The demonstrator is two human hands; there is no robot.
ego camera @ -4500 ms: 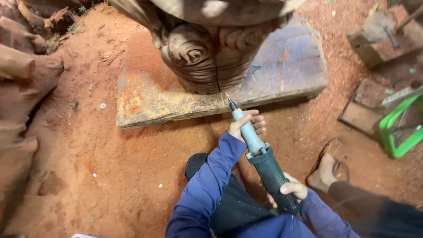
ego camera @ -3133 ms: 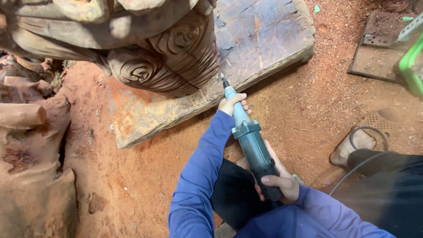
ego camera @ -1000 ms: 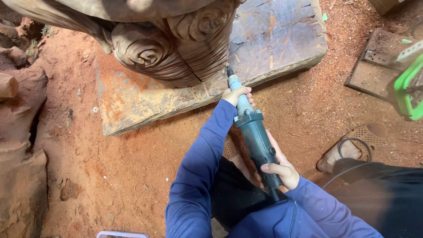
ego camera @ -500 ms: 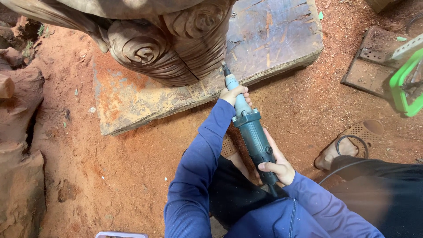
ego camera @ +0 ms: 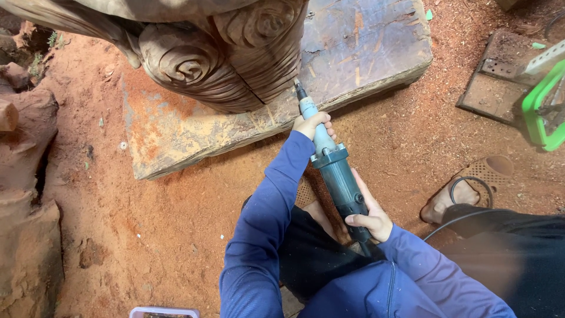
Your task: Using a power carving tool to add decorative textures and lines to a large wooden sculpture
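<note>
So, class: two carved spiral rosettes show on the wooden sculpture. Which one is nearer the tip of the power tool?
The right-hand rosette, high at the frame's top edge. The tool points its tip just below and right of it, while the larger rosette sits farther left.

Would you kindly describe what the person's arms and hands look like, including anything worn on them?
Both arms are covered by long blue sleeves of a smooth fabric that end at the wrists, with creases along the forearms. The left hand and the right hand are bare: no gloves, and no rings, watch or markings are visible.
</note>
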